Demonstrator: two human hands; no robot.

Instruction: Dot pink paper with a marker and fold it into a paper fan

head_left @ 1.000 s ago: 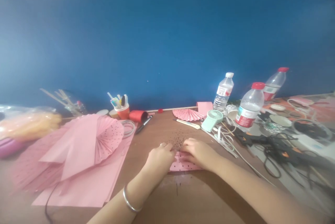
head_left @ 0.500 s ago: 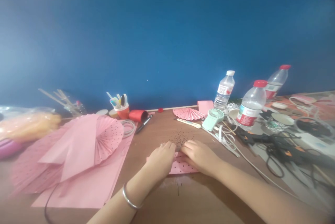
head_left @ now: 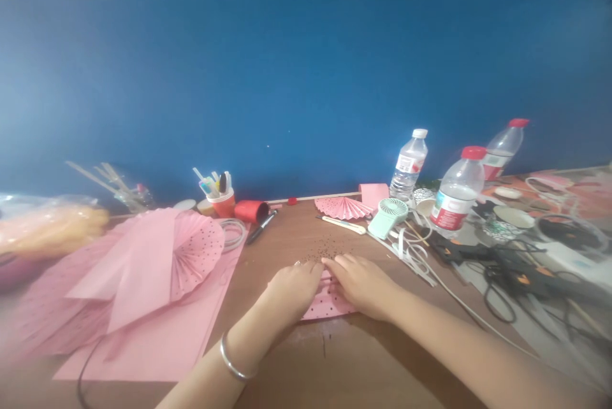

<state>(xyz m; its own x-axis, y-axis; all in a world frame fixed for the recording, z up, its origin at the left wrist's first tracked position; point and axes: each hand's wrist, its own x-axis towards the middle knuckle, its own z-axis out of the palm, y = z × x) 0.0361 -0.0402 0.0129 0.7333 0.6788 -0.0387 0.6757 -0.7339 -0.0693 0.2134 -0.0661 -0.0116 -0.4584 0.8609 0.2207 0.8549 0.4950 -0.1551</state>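
A pink paper strip dotted with small dark holes lies across the wooden table before me, partly covered by both hands. My left hand, a silver bangle on its wrist, has its fingers curled over the paper's far edge. Beside it, my right hand grips the same edge, the two hands' fingertips almost touching. What the fingertips do beneath the edge is hidden. Just beyond them lies a scatter of small dark specks.
Folded pink paper fans and flat pink sheets lie on the left. At the back are a red cup of pens and a black marker. A utility knife, mint handheld fan, bottles and cables sit on the right.
Both hands have shifted slightly along the pink paper, and their fingertips have come closer together. More of the paper shows between them. The view has moved a little.
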